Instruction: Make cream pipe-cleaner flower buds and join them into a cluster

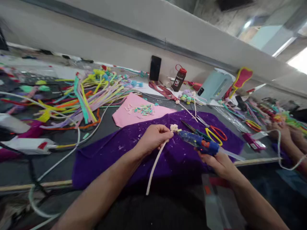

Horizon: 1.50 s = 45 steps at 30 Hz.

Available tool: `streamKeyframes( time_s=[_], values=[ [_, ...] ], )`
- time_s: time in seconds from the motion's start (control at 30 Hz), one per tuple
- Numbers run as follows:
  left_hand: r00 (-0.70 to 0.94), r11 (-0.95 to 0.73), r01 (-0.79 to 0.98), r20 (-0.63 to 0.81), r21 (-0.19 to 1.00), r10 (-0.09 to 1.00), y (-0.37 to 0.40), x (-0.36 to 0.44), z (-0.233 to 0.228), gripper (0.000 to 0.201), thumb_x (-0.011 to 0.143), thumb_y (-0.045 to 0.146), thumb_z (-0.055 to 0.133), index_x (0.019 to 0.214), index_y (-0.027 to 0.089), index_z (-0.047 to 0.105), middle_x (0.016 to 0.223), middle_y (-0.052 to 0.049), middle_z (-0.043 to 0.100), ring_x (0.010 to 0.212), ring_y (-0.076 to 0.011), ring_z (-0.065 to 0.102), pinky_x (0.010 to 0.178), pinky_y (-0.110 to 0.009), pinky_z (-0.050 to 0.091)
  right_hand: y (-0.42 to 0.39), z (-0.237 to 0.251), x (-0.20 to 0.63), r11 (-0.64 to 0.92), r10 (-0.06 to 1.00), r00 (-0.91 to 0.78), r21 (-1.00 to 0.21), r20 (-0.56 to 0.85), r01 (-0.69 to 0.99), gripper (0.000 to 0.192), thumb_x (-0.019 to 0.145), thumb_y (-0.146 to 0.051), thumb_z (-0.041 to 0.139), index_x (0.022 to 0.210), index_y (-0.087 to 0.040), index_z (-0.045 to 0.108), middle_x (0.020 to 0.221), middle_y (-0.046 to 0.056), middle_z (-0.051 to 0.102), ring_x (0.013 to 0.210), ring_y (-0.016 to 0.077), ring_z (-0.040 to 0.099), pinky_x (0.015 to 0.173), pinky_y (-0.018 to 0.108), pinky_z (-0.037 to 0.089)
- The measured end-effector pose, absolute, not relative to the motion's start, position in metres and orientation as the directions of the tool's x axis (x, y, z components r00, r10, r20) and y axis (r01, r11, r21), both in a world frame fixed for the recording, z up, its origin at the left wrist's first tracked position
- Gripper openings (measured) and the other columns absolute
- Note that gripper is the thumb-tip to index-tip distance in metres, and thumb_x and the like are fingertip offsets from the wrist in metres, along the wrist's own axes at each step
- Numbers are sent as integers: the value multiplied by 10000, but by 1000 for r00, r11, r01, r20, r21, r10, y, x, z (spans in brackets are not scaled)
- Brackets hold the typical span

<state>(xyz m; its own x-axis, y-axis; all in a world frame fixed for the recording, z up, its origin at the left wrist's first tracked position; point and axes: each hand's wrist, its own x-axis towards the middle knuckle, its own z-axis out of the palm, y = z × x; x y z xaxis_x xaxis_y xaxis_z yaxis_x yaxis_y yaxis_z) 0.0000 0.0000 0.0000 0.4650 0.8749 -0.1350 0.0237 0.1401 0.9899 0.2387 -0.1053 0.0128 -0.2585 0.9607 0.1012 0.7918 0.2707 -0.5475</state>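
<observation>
My left hand (153,138) pinches a white pipe-cleaner stem (155,166) near its top, where a small cream flower head (174,128) sits. The stem hangs down toward me over the purple cloth (105,159). My right hand (219,161) grips a blue glue gun (198,142), its nozzle pointing left and almost touching the flower head. A clear glue stick pokes out of the gun's back end.
Scissors with yellow and red handles (216,134) lie on the cloth. A pink sheet (122,116) holds small coloured bits. A pile of coloured pipe cleaners (81,95) spreads left. A dark bottle (179,79) and phone (155,67) stand by the wall. Another person's hands (287,134) work at right.
</observation>
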Motion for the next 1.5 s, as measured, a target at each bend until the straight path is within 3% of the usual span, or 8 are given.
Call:
streamKeyframes(
  time_s=[0.57,0.8,0.87,0.93,1.03,1.13,1.33,1.5],
  values=[
    [459,163,4,-147,987,876,0,0,0,142,680,284,625,656,154,573,463,31,484,319,-38,352,326,-175,298,-98,11,239,278,960,-235,-560,149,781,275,851,-367,431,753,-164,588,774,58,628,657,172,559,572,261,431],
    [455,183,-20,-154,983,877,1,-1,1,132,678,267,626,645,149,575,464,31,497,312,-35,353,326,-173,286,-102,4,245,311,948,-166,-693,270,651,262,860,-363,427,961,-177,582,868,63,624,668,169,575,603,280,448],
    [473,212,-67,-156,975,867,0,-2,4,139,673,266,635,638,149,569,466,35,503,313,-30,351,325,-168,266,-97,7,244,314,932,-100,-638,349,703,251,847,-374,449,973,-189,563,881,58,610,711,180,576,647,296,450],
    [510,263,-148,-154,953,846,0,-4,7,160,667,274,649,631,152,552,465,43,506,309,-23,342,322,-162,234,-84,12,242,296,908,-77,-500,411,814,246,809,-378,510,972,-197,542,859,49,594,745,193,569,678,309,444],
    [568,321,-271,-118,907,814,-2,-6,11,180,669,286,653,641,155,533,466,52,513,298,-15,319,321,-163,182,-56,13,236,324,879,-205,-222,431,920,339,770,-373,550,1050,-190,497,935,74,572,816,223,561,697,331,440],
    [587,306,-313,-69,899,806,-3,-6,10,189,680,296,645,644,149,532,486,46,527,304,-9,316,324,-165,174,-26,4,223,378,868,-337,-47,364,925,360,786,-364,521,1095,-185,475,1000,95,554,853,232,566,667,320,446],
    [560,294,-310,-76,904,825,-4,-7,7,178,689,286,628,640,137,544,471,50,508,310,-9,317,325,-164,204,7,-24,198,425,870,-441,115,222,898,341,816,-403,476,1036,-147,525,956,113,556,814,230,576,623,309,449],
    [540,272,-369,-33,889,841,-5,-10,12,179,691,283,624,632,138,537,493,43,521,313,-8,315,323,-169,204,14,-9,202,512,830,-523,109,195,852,330,829,-418,472,1026,-180,585,1061,111,559,891,232,577,659,301,454]
  ],
)
